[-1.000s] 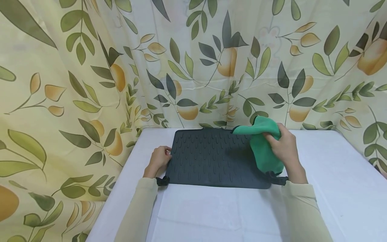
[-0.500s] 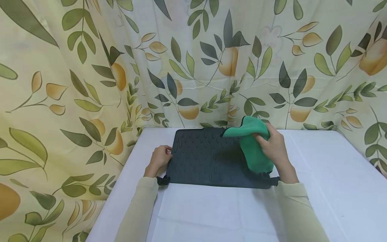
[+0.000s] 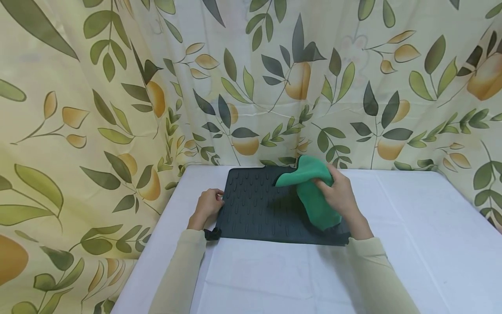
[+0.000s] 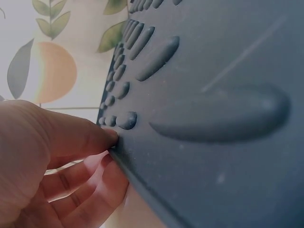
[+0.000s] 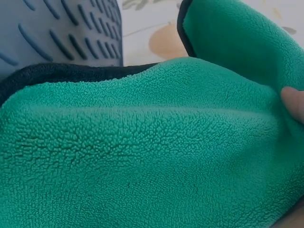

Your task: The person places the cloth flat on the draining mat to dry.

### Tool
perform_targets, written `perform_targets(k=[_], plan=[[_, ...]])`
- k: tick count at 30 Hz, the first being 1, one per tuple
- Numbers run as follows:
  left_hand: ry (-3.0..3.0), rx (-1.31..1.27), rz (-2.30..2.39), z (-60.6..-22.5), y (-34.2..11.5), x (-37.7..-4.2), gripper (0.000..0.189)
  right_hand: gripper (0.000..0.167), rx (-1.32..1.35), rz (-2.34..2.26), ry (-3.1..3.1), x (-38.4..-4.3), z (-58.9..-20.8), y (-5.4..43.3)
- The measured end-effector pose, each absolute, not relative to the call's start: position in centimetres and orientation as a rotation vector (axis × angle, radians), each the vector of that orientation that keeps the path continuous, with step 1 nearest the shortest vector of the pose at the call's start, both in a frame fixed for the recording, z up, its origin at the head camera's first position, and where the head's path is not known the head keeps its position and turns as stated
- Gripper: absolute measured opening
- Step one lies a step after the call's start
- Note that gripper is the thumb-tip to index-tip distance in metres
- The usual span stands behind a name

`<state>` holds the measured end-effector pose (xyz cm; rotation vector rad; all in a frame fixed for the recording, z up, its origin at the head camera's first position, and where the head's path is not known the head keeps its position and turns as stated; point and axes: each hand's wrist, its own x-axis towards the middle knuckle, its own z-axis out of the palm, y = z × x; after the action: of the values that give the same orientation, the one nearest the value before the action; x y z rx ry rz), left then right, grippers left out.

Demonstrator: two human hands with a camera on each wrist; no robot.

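A dark grey rubber mat [image 3: 251, 218] with raised oblong bumps lies on the table. My left hand [image 3: 208, 205] pinches its left edge; in the left wrist view the thumb [image 4: 90, 135] rests on top of the mat [image 4: 228, 166] with the fingers curled beneath the rim. Over the mat's right half, my right hand [image 3: 339, 189] grips a green microfiber cloth [image 3: 315, 205] with black edging. The cloth is folded over, one flap pointing left and the rest hanging down. In the right wrist view the fluffy cloth [image 5: 142, 156] fills most of the picture, and only a thumb shows.
A white cloth covers the table [image 3: 259, 279]. Behind it and on the left hangs a curtain [image 3: 251, 87] printed with leaves and fruit. A black strap [image 3: 212, 234] sits at my left wrist, by the mat's front left corner.
My right hand has moved left with the green cloth, from the mat's right edge to further over the mat. My left hand stays at the left edge.
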<state>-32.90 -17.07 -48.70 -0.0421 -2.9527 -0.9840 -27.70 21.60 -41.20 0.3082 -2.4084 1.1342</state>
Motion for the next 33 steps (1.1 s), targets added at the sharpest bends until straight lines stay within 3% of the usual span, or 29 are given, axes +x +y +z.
perform_targets(k=[33], plan=[[-2.994, -0.029, -1.0, -48.2, -17.0, -32.8, 0.033, 0.033, 0.577, 1.208, -2.492, -28.5, -45.0, 16.2]])
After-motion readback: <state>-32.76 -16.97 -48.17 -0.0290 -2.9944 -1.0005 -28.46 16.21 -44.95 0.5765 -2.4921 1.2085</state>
